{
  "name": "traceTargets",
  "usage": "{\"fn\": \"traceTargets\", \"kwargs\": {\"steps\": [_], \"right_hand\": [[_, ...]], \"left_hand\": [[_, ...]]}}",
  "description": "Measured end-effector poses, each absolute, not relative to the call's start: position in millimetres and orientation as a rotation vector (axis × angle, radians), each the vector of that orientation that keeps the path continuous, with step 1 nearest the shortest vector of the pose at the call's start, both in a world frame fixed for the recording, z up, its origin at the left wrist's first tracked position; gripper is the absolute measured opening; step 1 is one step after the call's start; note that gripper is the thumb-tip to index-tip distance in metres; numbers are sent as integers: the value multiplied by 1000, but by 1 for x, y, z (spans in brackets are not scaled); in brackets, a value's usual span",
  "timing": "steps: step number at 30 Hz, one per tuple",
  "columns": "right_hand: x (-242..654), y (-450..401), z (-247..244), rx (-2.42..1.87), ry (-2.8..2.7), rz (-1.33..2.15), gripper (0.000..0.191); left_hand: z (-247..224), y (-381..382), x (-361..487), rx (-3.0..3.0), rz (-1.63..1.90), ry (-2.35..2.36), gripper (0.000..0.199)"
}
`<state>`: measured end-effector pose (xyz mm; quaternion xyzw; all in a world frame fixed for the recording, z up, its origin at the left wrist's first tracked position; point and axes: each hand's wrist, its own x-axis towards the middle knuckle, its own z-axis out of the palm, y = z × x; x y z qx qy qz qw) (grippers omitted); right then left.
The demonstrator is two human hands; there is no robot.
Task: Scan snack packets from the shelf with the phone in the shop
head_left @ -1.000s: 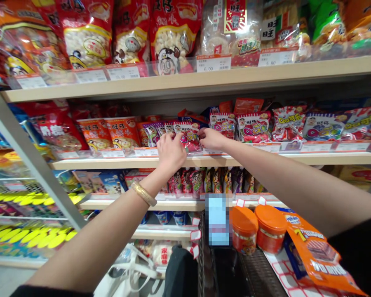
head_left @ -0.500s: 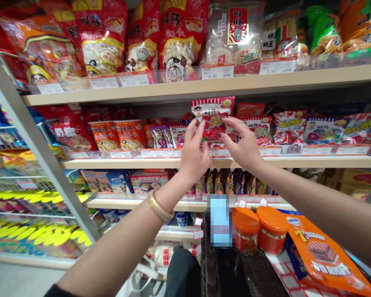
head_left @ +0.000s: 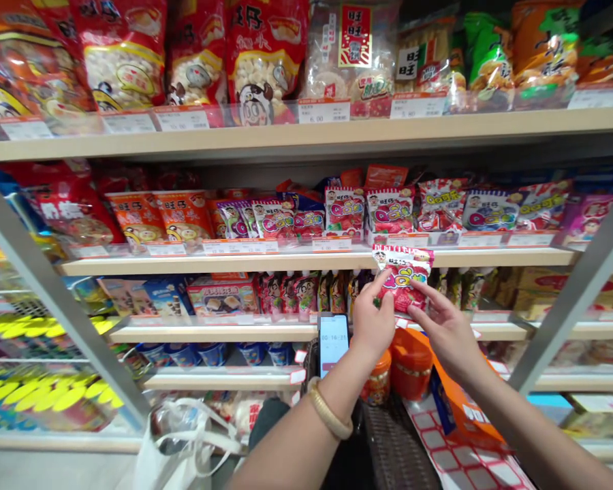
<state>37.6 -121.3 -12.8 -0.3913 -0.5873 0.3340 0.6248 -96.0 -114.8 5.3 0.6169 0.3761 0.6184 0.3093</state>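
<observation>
A small red and pink bag of gummy candy [head_left: 404, 289] with a striped top edge is held up in front of the shelves. My left hand [head_left: 372, 325] is closed on its left side, a gold bangle at the wrist. The fingers and thumb of my right hand [head_left: 447, 333] grip the bag's right edge. Below both hands sits a dark wicker basket [head_left: 401, 442]. Jars with orange lids [head_left: 411, 350] and an orange snack bag [head_left: 464, 401] lie in it, partly covered by my arms. A phone [head_left: 333, 344] with a lit timer stands at its left side.
Similar candy bags [head_left: 389, 209] line the middle shelf [head_left: 265, 264] behind price tags. Large red puff bags [head_left: 265, 61] fill the upper shelf. A slanted grey post [head_left: 577, 279] rises at right. A white tote bag [head_left: 168, 442] is at lower left.
The gummy candy bag has come off the middle shelf, down and towards me, between both hands. My right hand has closed onto its edge. The view has shifted right.
</observation>
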Motion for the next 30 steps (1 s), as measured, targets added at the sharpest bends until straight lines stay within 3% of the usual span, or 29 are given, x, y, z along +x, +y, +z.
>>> {"fn": "traceTargets", "kwargs": {"steps": [8,30], "right_hand": [[42,-113,-64,-964,-1435,783,46],[44,-120,-60,-929,-1444,741,58]], "left_hand": [[-47,-103,-100,1365,1576,899,44],[-52,-103,-105,1339,1475,636,56]]}}
